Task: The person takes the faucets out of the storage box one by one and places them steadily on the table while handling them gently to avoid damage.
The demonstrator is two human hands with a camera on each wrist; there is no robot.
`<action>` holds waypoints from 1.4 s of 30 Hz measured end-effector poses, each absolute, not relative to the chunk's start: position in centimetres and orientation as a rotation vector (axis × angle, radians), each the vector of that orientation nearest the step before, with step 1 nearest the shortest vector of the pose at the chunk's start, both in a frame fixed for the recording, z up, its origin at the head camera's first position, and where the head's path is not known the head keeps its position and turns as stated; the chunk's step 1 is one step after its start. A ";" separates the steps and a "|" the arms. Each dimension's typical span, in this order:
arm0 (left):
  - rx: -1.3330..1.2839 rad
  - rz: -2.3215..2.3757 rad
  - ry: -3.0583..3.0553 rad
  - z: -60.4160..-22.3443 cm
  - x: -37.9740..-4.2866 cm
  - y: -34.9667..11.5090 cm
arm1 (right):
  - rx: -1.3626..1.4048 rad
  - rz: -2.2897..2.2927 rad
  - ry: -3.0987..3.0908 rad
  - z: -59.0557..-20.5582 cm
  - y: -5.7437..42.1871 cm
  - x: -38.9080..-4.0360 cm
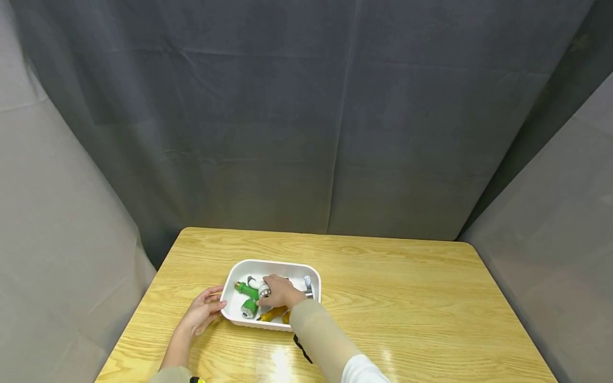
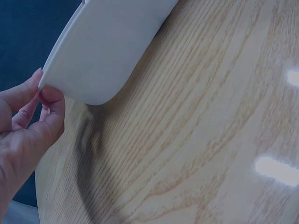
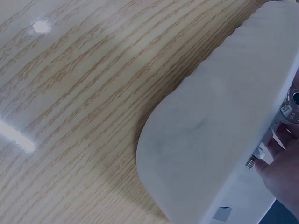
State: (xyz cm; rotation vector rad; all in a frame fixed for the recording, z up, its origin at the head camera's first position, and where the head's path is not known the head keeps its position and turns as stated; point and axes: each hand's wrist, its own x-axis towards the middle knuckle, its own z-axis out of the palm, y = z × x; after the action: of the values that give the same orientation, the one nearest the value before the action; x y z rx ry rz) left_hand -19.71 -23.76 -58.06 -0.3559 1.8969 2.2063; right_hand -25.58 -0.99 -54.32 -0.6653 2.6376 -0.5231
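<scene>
A white plastic tray [image 1: 270, 325] stands on the table. My left hand [image 1: 201, 311] pinches its left rim between thumb and fingers; the left wrist view shows the hand [image 2: 32, 126] at the tray's corner [image 2: 107, 51]. My right hand [image 1: 281, 291] reaches down inside the tray among several fittings. Near it lie a white pipe piece with a chrome end [image 1: 264, 290], a green fitting [image 1: 249, 308], another green piece [image 1: 246, 289] and a yellow-orange part [image 1: 272, 314]. In the right wrist view a threaded metal end [image 3: 251, 162] shows by the thumb; whether the fingers grip anything is hidden.
Metallic pieces [image 1: 308, 286] lie at the tray's right end. The wood-grain table [image 1: 407, 308] extends to the right of the tray. A dark grey curtain [image 1: 268, 133] hangs behind, with pale cloth [image 1: 57, 239] at the left side.
</scene>
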 end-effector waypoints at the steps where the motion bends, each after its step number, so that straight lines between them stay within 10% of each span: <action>1: -0.355 2.204 1.897 -58.1 -19.7 -23.8 | -0.671 -0.518 2.638 -54.3 -1.0 -25.6; 42: -0.349 2.169 1.946 -58.4 -20.0 -23.6 | -0.946 -0.488 2.740 -55.2 0.1 -26.1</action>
State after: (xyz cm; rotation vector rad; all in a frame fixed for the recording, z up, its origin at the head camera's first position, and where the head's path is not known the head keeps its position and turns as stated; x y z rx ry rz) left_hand -19.99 -23.60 -58.38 -0.3486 1.9463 2.1693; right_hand -26.09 0.05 -55.19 -0.9460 2.7405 -0.4879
